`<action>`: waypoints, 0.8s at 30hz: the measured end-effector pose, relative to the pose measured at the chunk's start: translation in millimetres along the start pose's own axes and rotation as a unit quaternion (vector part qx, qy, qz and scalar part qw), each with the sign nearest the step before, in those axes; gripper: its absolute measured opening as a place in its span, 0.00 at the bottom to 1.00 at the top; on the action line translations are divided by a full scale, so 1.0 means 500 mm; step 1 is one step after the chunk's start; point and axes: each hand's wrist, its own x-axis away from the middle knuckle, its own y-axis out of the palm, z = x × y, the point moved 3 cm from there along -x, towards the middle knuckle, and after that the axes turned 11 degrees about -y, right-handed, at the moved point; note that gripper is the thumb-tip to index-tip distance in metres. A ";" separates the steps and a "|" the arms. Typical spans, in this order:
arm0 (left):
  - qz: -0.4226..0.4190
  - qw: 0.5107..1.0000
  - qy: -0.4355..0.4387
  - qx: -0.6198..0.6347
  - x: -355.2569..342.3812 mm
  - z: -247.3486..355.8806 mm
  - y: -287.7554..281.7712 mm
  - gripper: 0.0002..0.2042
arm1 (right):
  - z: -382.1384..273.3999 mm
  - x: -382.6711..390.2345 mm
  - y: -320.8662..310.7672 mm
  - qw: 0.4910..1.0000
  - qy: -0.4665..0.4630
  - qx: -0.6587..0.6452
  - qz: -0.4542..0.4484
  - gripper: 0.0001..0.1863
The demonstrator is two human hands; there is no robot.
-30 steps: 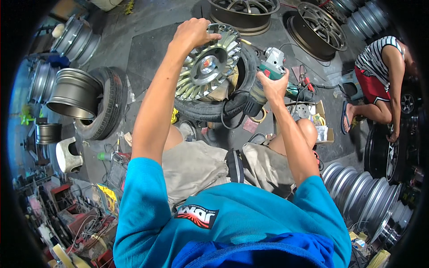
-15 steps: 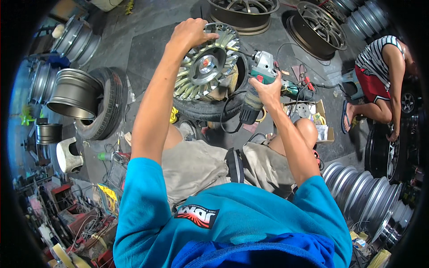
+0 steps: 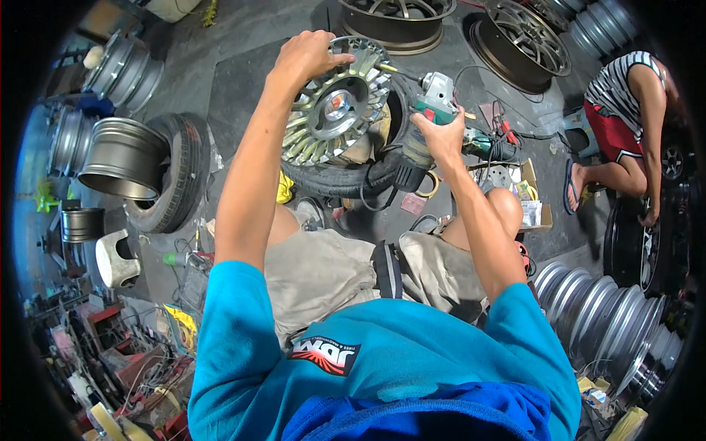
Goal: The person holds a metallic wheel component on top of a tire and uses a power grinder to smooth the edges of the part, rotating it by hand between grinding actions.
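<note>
A shiny many-spoked alloy wheel [image 3: 321, 120] leans face up on a black tyre [image 3: 323, 181] in front of my knees. My left hand [image 3: 307, 54] is closed over the wheel's far left edge, its thumb lying across the face. In my right hand [image 3: 442, 137] is a green and grey power grinder [image 3: 414, 149], gripped round its body. From its metal head a thin shaft runs left to a small pale tip [image 3: 385, 67] at the wheel's right upper edge. Whether the tip touches the metal, I cannot tell.
Bronze wheels [image 3: 517, 45] lie at the far side. A second power tool [image 3: 487, 145] and a cardboard box [image 3: 543, 213] sit right of my knee. Another person [image 3: 625, 125] crouches at the right. Silver rims [image 3: 588, 305], a white stool [image 3: 116, 259] and a tyre [image 3: 170, 202] stand around.
The grinder's tip has shifted slightly away from me and right, nearer the wheel's outer edge. The wheel and my left hand have moved a little to the left.
</note>
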 end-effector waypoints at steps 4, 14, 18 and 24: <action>0.001 1.000 0.005 0.011 0.000 -0.008 -0.001 0.37 | -0.010 0.013 -0.005 1.000 0.017 0.010 -0.012 0.50; 0.018 1.000 -0.012 -0.004 0.003 -0.023 -0.004 0.32 | -0.030 0.072 -0.004 0.990 0.091 -0.094 -0.051 0.49; 0.033 0.999 0.003 -0.006 0.004 -0.007 -0.006 0.33 | 0.020 0.051 0.016 0.991 0.091 -0.096 -0.027 0.46; 0.033 0.999 0.015 0.013 -0.002 -0.031 0.003 0.37 | 0.051 0.012 0.021 0.933 0.185 -0.303 -0.058 0.21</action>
